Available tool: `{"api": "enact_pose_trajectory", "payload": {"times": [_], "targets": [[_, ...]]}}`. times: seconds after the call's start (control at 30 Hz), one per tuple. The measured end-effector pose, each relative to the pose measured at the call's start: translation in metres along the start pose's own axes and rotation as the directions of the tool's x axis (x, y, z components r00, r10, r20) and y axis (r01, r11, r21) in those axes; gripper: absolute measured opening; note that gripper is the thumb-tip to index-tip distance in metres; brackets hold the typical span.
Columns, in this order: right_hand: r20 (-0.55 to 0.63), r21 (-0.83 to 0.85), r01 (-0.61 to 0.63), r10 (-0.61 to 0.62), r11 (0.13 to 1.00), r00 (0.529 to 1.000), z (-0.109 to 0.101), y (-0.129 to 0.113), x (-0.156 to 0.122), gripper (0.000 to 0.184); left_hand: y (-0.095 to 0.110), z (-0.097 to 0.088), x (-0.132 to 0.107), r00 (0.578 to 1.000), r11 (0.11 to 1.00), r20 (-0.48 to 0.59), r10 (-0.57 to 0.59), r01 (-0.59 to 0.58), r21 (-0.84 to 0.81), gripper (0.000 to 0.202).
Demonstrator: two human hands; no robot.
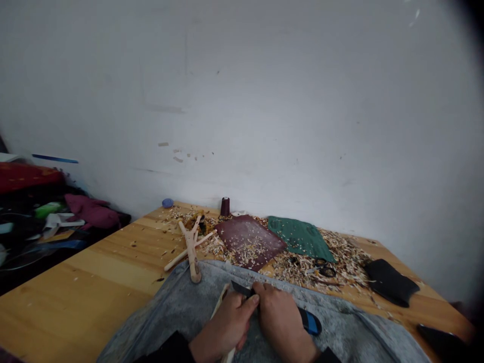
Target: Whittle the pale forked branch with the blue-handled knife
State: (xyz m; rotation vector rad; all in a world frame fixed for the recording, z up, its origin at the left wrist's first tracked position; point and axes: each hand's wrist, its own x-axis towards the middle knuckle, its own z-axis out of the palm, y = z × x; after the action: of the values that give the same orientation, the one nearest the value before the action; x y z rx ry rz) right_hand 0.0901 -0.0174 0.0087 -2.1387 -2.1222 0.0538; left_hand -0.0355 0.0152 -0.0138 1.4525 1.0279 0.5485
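My left hand (231,318) is closed around a pale piece of wood (219,302), whose ends show above and below the fist. In my right hand (279,317) is a utility knife (310,321) with a black and blue handle. Its dark blade (239,288) points left, close to the wood's upper end; whether it touches cannot be made out. My left thumb reaches across to the knife near my right fingers. Both hands are over a grey cloth (340,327). Beyond them lies a forked, peeled wooden branch (192,247), its thick end on the cloth's edge.
Wood shavings (344,257) cover much of the wooden table's (83,297) back. Among them lie dark red (245,234) and green sheets (300,236), a maroon thread spool (225,206) and a black ring-shaped item (327,271). A black flat piece (391,282) lies right. Clothes (91,212) are piled left.
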Motion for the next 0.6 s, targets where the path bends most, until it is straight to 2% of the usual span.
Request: {"api": "enact_pose_trajectory", "payload": {"times": [0.13,0.33,0.43,0.6], "targets": [[0.009,-0.036,-0.021,0.021,0.999,1.0,-0.003,-0.003,-0.001,0.036,0.002,0.0,-0.002,0.999,0.999,-0.033,-0.03,0.031,0.03,0.039],[-0.016,-0.024,-0.065,0.065,0.998,0.998,-0.001,-0.002,0.001,0.033,0.006,0.004,-0.002,0.999,1.0,-0.047,0.0,0.002,0.026,0.039],[-0.03,0.046,-0.001,0.002,0.999,1.0,0.002,0.002,0.003,0.029,0.002,0.004,-0.001,0.999,0.999,-0.033,-0.026,0.025,-0.046,0.041],[-0.066,0.118,0.102,-0.094,0.988,0.993,0.008,0.008,0.004,0.028,-0.001,-0.001,-0.002,0.999,0.993,0.051,0.005,0.001,-0.114,0.042]]}}
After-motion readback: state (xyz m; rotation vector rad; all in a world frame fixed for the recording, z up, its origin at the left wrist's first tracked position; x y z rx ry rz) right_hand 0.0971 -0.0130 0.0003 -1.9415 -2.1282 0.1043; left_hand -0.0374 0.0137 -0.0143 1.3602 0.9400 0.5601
